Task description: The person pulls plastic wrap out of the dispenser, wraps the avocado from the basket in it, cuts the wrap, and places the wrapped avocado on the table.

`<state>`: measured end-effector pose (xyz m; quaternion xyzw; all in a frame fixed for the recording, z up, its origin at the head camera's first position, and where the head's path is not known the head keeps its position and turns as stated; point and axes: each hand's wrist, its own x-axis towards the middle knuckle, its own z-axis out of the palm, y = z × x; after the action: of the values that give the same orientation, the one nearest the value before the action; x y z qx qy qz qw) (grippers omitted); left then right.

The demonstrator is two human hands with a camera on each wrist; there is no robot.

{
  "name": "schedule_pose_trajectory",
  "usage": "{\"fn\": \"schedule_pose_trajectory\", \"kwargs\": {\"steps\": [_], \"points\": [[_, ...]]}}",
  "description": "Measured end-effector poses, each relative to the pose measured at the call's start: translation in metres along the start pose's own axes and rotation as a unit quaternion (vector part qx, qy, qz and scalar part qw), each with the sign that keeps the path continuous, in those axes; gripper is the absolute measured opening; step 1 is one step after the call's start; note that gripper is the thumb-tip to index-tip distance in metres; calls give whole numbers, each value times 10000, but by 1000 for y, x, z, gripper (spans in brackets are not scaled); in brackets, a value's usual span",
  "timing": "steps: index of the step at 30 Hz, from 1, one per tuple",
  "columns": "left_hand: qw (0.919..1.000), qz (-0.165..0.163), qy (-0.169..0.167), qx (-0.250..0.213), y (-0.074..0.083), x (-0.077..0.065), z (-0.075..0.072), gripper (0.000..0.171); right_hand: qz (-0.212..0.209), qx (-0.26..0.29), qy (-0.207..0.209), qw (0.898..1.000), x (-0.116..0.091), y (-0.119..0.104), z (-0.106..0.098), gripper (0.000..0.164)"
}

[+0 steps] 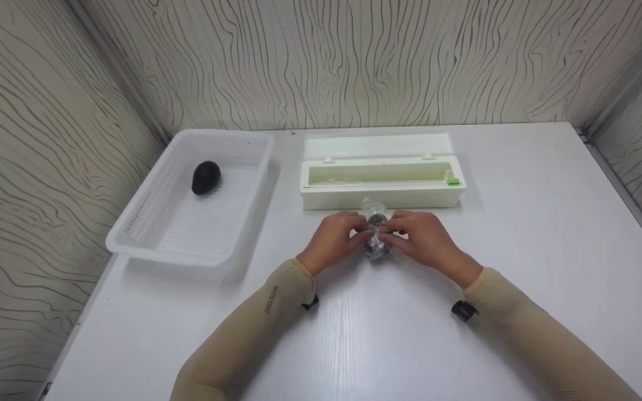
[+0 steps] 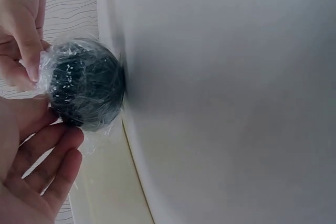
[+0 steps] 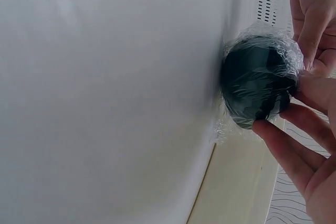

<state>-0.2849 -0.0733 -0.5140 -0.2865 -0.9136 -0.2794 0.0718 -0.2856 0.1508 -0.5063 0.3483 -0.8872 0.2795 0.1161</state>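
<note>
One film-wrapped object between left hand and right hand

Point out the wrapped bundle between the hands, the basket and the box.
Bundle point(image 2: 88, 85): left wrist view, middle of its film-covered dark side.
Basket point(image 1: 201, 225): head view, bare floor inside.
Box point(image 1: 335, 199): head view, long front wall.

Pale walls with dark, wavy grain lines stand on three sides of a white table; grey strips run down the corners, and light leaves a soft sheen on the table's front
</note>
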Motion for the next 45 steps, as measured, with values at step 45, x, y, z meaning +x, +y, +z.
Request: {"fn": "schedule_pose_trajectory", "kwargs": {"steps": [45], "points": [[9937,434,-585,852,0,-15,-9,63,144,15,-304,9994,1,2,-17,20]]}}
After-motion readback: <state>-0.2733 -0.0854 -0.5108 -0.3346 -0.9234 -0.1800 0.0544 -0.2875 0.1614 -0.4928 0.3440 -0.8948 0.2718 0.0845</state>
